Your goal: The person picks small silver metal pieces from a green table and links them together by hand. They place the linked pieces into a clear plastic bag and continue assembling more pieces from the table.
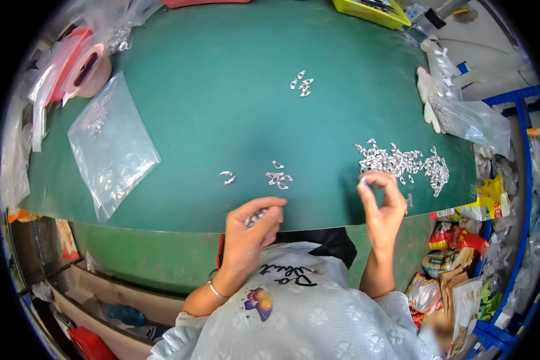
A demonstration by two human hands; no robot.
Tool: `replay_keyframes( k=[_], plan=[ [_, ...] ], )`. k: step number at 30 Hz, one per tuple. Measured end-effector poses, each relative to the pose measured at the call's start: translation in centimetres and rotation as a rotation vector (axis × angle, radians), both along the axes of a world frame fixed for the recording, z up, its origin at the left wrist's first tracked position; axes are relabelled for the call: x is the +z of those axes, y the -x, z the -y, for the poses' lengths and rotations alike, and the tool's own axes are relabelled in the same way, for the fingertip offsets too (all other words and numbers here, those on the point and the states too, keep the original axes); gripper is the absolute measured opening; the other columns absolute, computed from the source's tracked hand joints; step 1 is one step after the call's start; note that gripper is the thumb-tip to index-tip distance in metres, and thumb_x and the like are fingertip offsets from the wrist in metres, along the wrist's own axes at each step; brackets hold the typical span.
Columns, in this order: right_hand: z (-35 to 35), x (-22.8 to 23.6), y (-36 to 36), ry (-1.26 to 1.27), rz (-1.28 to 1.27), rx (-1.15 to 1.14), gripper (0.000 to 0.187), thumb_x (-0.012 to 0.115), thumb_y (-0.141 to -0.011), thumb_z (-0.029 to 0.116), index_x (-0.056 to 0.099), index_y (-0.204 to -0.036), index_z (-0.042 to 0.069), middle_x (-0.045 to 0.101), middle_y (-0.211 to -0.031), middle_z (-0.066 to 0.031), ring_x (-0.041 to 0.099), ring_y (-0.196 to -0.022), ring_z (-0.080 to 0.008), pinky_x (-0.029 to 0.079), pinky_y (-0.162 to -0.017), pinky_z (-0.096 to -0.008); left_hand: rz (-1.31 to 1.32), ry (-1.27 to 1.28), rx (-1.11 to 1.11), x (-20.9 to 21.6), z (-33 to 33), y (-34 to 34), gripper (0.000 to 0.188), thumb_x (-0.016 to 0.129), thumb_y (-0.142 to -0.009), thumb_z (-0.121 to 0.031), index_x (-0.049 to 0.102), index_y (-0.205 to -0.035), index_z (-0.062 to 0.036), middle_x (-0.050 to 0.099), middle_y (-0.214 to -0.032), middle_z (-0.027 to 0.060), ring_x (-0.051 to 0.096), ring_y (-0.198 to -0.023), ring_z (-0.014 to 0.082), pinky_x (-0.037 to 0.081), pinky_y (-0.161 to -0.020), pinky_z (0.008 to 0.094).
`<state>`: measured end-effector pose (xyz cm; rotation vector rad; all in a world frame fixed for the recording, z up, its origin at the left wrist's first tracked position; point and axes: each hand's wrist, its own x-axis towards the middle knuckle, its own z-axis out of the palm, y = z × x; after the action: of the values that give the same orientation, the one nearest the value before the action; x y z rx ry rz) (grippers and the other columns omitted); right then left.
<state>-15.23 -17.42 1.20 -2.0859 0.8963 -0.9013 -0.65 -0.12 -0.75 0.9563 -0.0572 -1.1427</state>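
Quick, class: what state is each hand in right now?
Left hand: curled closed, holding several small silvery pieces.
Right hand: pinched closed on a silvery piece.

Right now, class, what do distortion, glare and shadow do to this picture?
Head view: the near edge of the table bends, corners go black; head view: pale glare streaks the flat bag; head view: a soft shadow darkens the table left of the right grip.

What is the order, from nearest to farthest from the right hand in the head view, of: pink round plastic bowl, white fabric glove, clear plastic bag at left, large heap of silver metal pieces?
1. Silver heap, just beyond the right hand.
2. White glove, farther up, right side.
3. Plastic bag, on the left side.
4. Pink bowl, upper left.
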Motion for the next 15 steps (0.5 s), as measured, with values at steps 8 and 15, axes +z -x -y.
replay_keyframes(
  k=[8, 15],
  plan=[
    [-5.2, 2.6, -3.4, 0.009, -0.003, 0.445, 0.024, 0.072, -0.063, -0.004, 0.066, -0.086, 0.000, 0.060, -0.081, -0.0092, 0.054, -0.074, -0.0218, 0.044, -0.064, -0.0306, 0.213, -0.032, -0.150, 2.1, 0.9, 0.3, 0.015, 0.063, -0.083, -0.006, 0.063, -0.096, 0.0011, 0.055, -0.074, -0.0004, 0.041, -0.053, 0.0018, 0.029, -0.043, 0.0169],
    [-5.4, 2.7, -4.0, -0.050, 0.162, 0.446, 0.025, 0.075, -0.060, -0.002, 0.066, -0.083, -0.001, 0.059, -0.078, -0.0086, 0.053, -0.071, -0.0208, 0.043, -0.061, -0.0295, -0.417, 0.257, -0.291, 1.0, 0.1, -0.5, 0.017, 0.057, -0.090, -0.016, 0.061, -0.095, -0.0002, 0.051, -0.070, -0.0025, 0.036, -0.054, 0.0026, 0.026, -0.043, 0.0179]
  ],
)
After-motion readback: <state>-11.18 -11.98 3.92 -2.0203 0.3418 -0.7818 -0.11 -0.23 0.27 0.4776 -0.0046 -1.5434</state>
